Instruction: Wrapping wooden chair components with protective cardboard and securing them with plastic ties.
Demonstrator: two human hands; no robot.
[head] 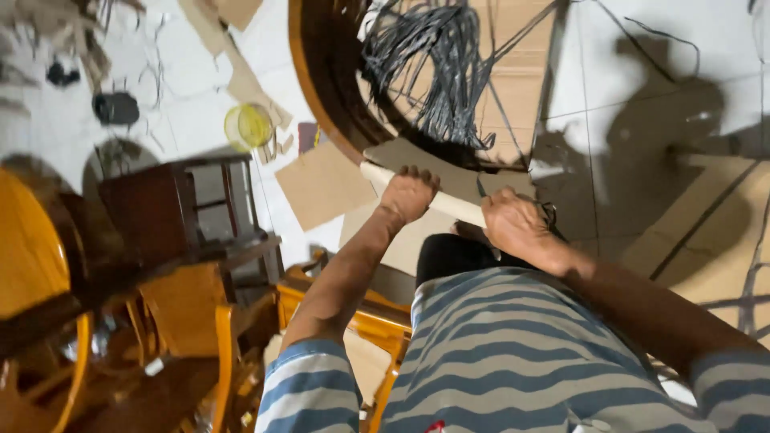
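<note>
A cream-coloured piece of rolled or folded cardboard (pixel 449 204) stretches between both hands in front of my striped shirt. My left hand (pixel 409 192) is closed over its left part, knuckles up. My right hand (pixel 517 224) grips its right end and seems to hold a thin dark tool there, mostly hidden by the fingers. A flat cardboard sheet (pixel 417 160) lies just beyond the hands. Above it a bundle of dark grey strips (pixel 437 64) spreads over a round wooden frame (pixel 317 88).
Brown cardboard pieces (pixel 321 184) lie on the white tiled floor. A yellow tape roll (pixel 249 126) sits further left. Wooden chairs (pixel 200 321) and a dark stool (pixel 172 208) crowd the left side. More cardboard (pixel 706 232) lies at the right.
</note>
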